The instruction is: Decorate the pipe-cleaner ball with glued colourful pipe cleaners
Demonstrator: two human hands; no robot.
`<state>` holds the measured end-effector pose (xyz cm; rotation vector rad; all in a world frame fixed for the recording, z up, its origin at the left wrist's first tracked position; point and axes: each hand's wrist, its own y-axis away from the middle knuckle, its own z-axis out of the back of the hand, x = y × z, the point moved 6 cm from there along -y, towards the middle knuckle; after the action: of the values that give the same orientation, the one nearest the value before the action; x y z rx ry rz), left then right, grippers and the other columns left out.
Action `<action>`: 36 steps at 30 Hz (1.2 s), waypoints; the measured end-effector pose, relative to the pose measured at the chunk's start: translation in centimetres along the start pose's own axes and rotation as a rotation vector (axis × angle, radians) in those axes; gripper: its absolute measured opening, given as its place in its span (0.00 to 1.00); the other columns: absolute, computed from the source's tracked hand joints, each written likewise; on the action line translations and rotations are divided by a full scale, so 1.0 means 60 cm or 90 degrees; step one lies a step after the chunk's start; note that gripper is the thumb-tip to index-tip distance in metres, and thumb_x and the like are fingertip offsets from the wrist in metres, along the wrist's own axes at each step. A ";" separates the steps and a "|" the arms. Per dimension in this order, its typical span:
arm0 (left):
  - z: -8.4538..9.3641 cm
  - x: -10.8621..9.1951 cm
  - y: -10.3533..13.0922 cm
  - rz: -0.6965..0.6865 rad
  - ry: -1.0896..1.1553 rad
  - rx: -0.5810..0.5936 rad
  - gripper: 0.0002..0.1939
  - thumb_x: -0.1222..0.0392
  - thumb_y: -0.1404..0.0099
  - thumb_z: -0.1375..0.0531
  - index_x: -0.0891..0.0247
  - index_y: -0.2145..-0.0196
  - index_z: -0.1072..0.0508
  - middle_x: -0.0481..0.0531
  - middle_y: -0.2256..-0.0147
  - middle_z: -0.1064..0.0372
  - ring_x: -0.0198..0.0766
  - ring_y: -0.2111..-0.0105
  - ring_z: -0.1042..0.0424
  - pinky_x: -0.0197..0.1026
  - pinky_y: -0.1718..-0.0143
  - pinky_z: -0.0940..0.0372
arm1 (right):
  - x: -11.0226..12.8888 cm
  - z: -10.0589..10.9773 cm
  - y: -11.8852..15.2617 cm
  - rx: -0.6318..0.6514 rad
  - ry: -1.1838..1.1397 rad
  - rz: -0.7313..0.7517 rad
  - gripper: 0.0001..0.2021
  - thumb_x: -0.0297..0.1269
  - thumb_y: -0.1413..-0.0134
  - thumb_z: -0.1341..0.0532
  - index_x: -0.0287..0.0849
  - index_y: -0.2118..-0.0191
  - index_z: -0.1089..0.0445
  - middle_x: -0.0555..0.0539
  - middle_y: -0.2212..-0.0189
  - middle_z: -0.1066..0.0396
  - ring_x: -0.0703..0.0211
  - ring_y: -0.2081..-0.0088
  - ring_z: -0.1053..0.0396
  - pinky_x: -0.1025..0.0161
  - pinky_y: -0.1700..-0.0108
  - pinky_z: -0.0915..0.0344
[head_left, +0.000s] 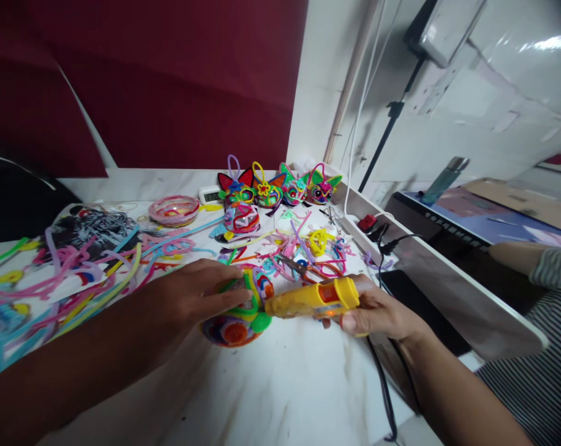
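A person's left hand (206,294) is pinching a multicolored fuzzy craft piece (236,331) at 9 o'clock from a yellow glue gun (308,300), whose handle the right hand (382,313) is clasping; four eared ornaments (268,197) are sitting beyond, toward 12 o'clock from the gun.

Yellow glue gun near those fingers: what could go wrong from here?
The tip of the yellow glue gun is close to the left grip, so a slip might burn a finger if it's hot. Glue could also smear the colourful fuzzy piece. The black cord below the right grip might snag.
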<state>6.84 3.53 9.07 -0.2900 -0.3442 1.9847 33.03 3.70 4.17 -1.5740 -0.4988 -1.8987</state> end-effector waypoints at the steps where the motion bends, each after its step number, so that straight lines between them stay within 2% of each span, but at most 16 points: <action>1: 0.000 0.001 0.001 0.005 0.007 0.002 0.25 0.69 0.29 0.53 0.54 0.42 0.28 0.56 0.42 0.28 0.47 0.45 0.27 0.48 0.45 0.30 | -0.004 0.002 0.002 -0.001 -0.011 -0.015 0.27 0.60 0.45 0.33 0.36 0.59 0.21 0.44 0.70 0.25 0.59 0.69 0.30 0.66 0.69 0.34; 5: 0.000 0.000 0.000 0.007 0.019 0.011 0.25 0.67 0.30 0.51 0.52 0.41 0.29 0.56 0.42 0.28 0.49 0.46 0.27 0.49 0.45 0.29 | -0.016 0.010 0.006 -0.006 -0.075 -0.068 0.28 0.60 0.47 0.32 0.36 0.58 0.20 0.43 0.68 0.22 0.60 0.70 0.30 0.66 0.70 0.35; 8: 0.002 -0.004 -0.005 -0.007 0.006 0.000 0.24 0.67 0.30 0.51 0.53 0.41 0.29 0.57 0.43 0.28 0.48 0.46 0.27 0.48 0.46 0.29 | -0.008 0.013 0.003 0.018 -0.143 -0.041 0.25 0.55 0.46 0.31 0.34 0.59 0.20 0.41 0.67 0.21 0.58 0.70 0.28 0.65 0.68 0.33; 12: 0.005 -0.005 -0.009 -0.009 0.014 -0.007 0.23 0.69 0.29 0.52 0.54 0.44 0.27 0.56 0.45 0.26 0.47 0.47 0.25 0.46 0.46 0.29 | -0.004 -0.002 -0.003 0.130 -0.235 -0.034 0.22 0.51 0.40 0.35 0.31 0.60 0.20 0.37 0.68 0.20 0.59 0.74 0.27 0.63 0.68 0.30; 16: 0.001 -0.004 -0.006 -0.022 -0.005 0.017 0.23 0.69 0.30 0.51 0.58 0.44 0.27 0.59 0.44 0.27 0.49 0.46 0.26 0.48 0.46 0.29 | -0.035 -0.030 -0.005 0.235 -0.283 -0.144 0.24 0.53 0.39 0.36 0.31 0.57 0.22 0.35 0.66 0.19 0.60 0.77 0.25 0.69 0.76 0.32; 20: -0.008 0.001 -0.002 -0.030 -0.001 0.007 0.21 0.67 0.31 0.50 0.58 0.45 0.27 0.60 0.44 0.27 0.50 0.46 0.26 0.50 0.45 0.29 | -0.076 -0.054 -0.005 0.271 -0.253 -0.283 0.26 0.55 0.41 0.33 0.34 0.51 0.26 0.40 0.67 0.21 0.64 0.78 0.26 0.73 0.78 0.36; 22: -0.010 0.005 -0.002 -0.029 0.012 -0.002 0.21 0.66 0.30 0.50 0.58 0.45 0.27 0.61 0.43 0.28 0.51 0.45 0.27 0.51 0.44 0.31 | -0.087 -0.057 -0.004 0.260 -0.197 -0.326 0.27 0.58 0.42 0.34 0.35 0.53 0.27 0.45 0.70 0.23 0.65 0.78 0.27 0.72 0.78 0.37; 24: -0.011 0.004 -0.002 -0.049 0.025 -0.007 0.20 0.66 0.30 0.50 0.57 0.44 0.27 0.60 0.44 0.27 0.50 0.46 0.26 0.49 0.45 0.31 | -0.085 -0.052 -0.006 0.233 -0.081 -0.325 0.27 0.61 0.41 0.36 0.36 0.57 0.26 0.49 0.74 0.26 0.65 0.78 0.30 0.71 0.76 0.37; 26: -0.012 0.003 -0.003 -0.063 0.029 -0.014 0.20 0.66 0.31 0.49 0.56 0.44 0.28 0.58 0.45 0.26 0.48 0.48 0.25 0.46 0.47 0.30 | -0.067 -0.041 -0.010 0.174 0.121 -0.274 0.25 0.59 0.38 0.39 0.36 0.62 0.25 0.50 0.75 0.28 0.65 0.76 0.33 0.68 0.73 0.38; 28: -0.013 0.004 -0.004 -0.046 0.028 -0.023 0.21 0.68 0.32 0.48 0.54 0.46 0.27 0.56 0.46 0.26 0.47 0.48 0.25 0.43 0.49 0.30 | -0.034 -0.031 -0.014 0.078 0.361 -0.197 0.20 0.51 0.33 0.40 0.37 0.64 0.24 0.49 0.74 0.29 0.63 0.74 0.34 0.66 0.70 0.39; 30: -0.018 0.006 -0.004 -0.026 0.029 -0.029 0.22 0.71 0.35 0.47 0.53 0.47 0.27 0.54 0.46 0.26 0.46 0.48 0.26 0.43 0.49 0.31 | 0.008 -0.033 -0.018 -0.043 0.529 -0.104 0.15 0.41 0.32 0.42 0.37 0.64 0.24 0.46 0.72 0.27 0.61 0.73 0.33 0.63 0.68 0.37; 32: -0.025 0.007 -0.004 -0.024 0.027 -0.025 0.25 0.74 0.37 0.47 0.52 0.47 0.27 0.53 0.46 0.26 0.45 0.49 0.26 0.43 0.49 0.32 | 0.055 -0.057 -0.021 -0.118 0.589 0.073 0.12 0.33 0.32 0.45 0.36 0.55 0.25 0.40 0.62 0.24 0.55 0.63 0.28 0.59 0.60 0.31; 34: -0.029 0.007 -0.003 -0.028 0.020 -0.030 0.29 0.77 0.38 0.47 0.50 0.46 0.28 0.52 0.46 0.27 0.45 0.48 0.27 0.44 0.47 0.33 | 0.085 -0.091 -0.022 -0.125 0.622 0.240 0.14 0.28 0.33 0.46 0.35 0.48 0.28 0.36 0.55 0.24 0.50 0.55 0.28 0.53 0.52 0.30; 36: -0.032 0.008 -0.001 -0.036 0.009 -0.038 0.31 0.78 0.38 0.48 0.50 0.45 0.29 0.52 0.45 0.27 0.44 0.47 0.28 0.44 0.45 0.34 | 0.094 -0.117 -0.025 -0.119 0.660 0.332 0.16 0.27 0.35 0.46 0.33 0.45 0.30 0.34 0.51 0.25 0.47 0.52 0.29 0.49 0.51 0.30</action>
<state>7.37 4.19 7.31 -0.3292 -0.3990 1.9187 26.27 -0.92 8.26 -0.5326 0.4970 -2.0305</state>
